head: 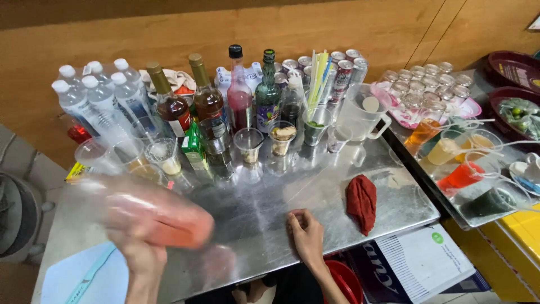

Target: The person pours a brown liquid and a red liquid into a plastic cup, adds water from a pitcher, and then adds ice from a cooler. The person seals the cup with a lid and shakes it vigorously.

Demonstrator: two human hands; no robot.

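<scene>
Steel table (337, 186) crowded; left hand (140, 247) fingers grip blurred pink shaker (152, 211); right hand (306, 236) flat, empty

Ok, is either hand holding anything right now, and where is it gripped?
The left hand grips a blurred clear container of orange-pink liquid from below. The right hand holds nothing, resting on the steel table.

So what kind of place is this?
Probably a small drink-mixing stall. Syrup bottles and cans line a steel table, filled cups with straws wait at one side, and the left hand holds a blurred cup of pink drink.
</scene>
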